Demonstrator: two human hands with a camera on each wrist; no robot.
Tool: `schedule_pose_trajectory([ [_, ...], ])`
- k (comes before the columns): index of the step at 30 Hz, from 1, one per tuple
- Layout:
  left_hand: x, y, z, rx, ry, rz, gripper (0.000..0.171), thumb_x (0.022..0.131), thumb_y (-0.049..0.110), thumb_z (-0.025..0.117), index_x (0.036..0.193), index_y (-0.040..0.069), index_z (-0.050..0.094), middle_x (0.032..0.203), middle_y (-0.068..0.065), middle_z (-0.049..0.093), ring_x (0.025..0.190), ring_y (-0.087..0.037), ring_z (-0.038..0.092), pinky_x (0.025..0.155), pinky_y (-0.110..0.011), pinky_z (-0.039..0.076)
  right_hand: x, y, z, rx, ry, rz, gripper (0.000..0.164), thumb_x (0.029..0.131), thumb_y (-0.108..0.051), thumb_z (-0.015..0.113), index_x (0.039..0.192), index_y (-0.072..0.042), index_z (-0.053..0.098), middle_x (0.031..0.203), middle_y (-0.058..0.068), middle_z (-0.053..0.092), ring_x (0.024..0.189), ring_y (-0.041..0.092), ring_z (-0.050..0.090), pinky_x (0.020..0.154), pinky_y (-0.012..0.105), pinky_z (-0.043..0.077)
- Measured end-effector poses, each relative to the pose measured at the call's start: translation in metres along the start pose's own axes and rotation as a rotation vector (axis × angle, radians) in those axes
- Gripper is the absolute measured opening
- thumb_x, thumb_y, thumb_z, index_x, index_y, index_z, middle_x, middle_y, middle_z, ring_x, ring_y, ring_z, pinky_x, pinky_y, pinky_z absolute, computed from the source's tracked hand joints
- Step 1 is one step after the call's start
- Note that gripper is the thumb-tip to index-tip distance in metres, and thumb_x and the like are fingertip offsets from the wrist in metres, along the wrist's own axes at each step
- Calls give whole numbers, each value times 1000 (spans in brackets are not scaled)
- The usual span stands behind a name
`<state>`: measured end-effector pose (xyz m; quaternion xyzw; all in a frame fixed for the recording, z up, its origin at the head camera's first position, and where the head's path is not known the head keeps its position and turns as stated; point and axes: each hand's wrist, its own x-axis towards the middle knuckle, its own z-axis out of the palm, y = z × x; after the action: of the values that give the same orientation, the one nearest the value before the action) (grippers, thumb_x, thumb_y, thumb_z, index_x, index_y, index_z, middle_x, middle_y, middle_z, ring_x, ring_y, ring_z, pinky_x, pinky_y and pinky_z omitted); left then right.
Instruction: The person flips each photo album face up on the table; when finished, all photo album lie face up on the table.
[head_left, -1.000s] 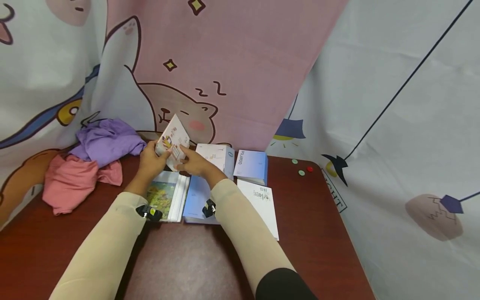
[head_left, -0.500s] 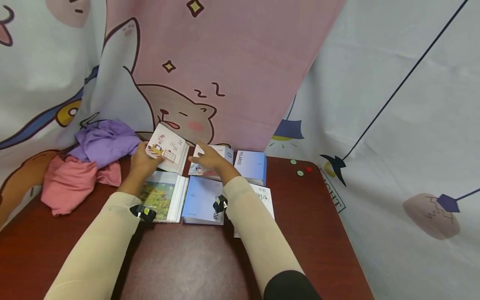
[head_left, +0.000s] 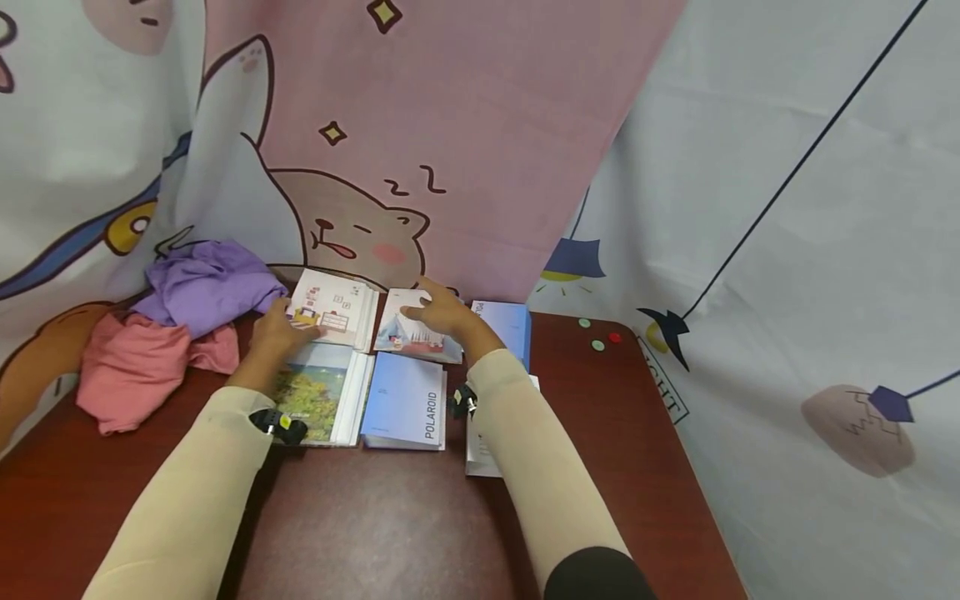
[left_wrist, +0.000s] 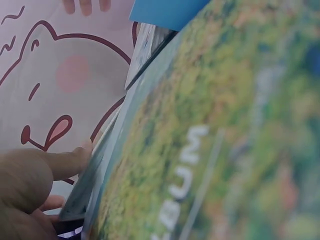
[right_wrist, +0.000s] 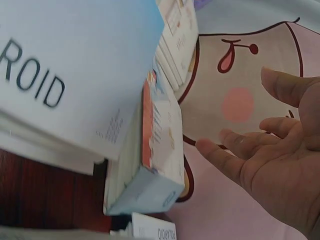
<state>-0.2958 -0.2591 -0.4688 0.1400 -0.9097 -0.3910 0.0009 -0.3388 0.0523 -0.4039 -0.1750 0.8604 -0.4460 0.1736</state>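
Left hand (head_left: 281, 335) pinches the left edge of the white album (head_left: 330, 310), thumb over the cover; the album extends from its fingers towards the right hand (head_left: 447, 318). Right hand: fingers spread, palm unladen, over the right part of the snow album (head_left: 408, 329); contact not seen. Under the left wrist and nearer the person: the landscape album (head_left: 311, 400). Between the forearms: the blue album (head_left: 403, 400), near the snow album. Step in hand, judged: seating the white album in the far row. Whether it lies fully flat, cannot tell. Next move would seem to call for squaring its edge alongside the snow album, then easing the left thumb off without dragging the cover.
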Motion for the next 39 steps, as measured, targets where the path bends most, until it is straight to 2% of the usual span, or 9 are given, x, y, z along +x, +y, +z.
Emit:
schedule_pose_trajectory([
  [7,2,-8,1,78,-45,-22,97,99,45,76,168,-1,26,163,-40,40,151,-60,39,123,-74,33,-4,10,-11,-46,16,23,87,109,-31,68,177,-20,15,185,9,18,168,37,30,136,54,28],
  [11,0,-4,1,182,-65,-6,91,101,50,70,163,-5,32,160,-42,42,146,-64,37,117,-78,31,-8,18,-18,-78,20,41,85,109,-34,68,177,-20,19,185,7,19,167,37,31,136,55,27],
  [14,-6,7,-1,285,-58,20,88,103,52,65,159,-9,36,159,-44,39,143,-68,36,114,-81,31,-12,24,-23,-101,24,53,83,109,-34,67,176,-19,22,184,8,21,168,39,29,137,57,26],
  [16,-10,17,-2,339,-53,47,88,104,53,62,161,-9,36,161,-46,33,146,-70,31,117,-84,26,-14,27,-28,-106,35,63,82,108,-34,67,176,-17,24,183,10,24,169,39,27,137,57,25],
  [20,-21,39,1,379,-75,120,92,105,53,61,167,-7,28,169,-44,20,155,-71,17,124,-88,11,-14,33,-36,-94,55,78,79,108,-31,66,174,-11,28,181,14,28,169,38,24,138,56,22],
  [22,-26,50,3,390,-102,158,92,106,54,60,168,-6,28,172,-41,18,157,-70,17,123,-89,11,-15,35,-40,-76,51,89,78,109,-31,66,173,-9,29,180,17,29,169,38,25,138,55,24],
  [25,-31,62,11,404,-155,197,92,107,56,59,168,-5,29,175,-37,18,158,-67,20,123,-88,15,-15,40,-45,-59,31,119,77,110,-32,66,173,-7,29,178,22,31,166,40,32,134,56,34],
  [29,-32,72,26,397,-210,224,90,108,55,57,170,-3,28,178,-34,15,162,-62,19,124,-88,14,-14,46,-48,-49,8,160,77,110,-34,66,172,-6,30,176,24,35,160,40,42,125,55,46],
  [39,-40,98,64,342,-262,315,86,107,49,63,168,-3,33,178,-33,19,164,-55,24,127,-83,16,-9,59,-46,-21,-8,175,72,111,-32,65,170,-5,34,174,25,38,158,41,44,123,56,48],
])
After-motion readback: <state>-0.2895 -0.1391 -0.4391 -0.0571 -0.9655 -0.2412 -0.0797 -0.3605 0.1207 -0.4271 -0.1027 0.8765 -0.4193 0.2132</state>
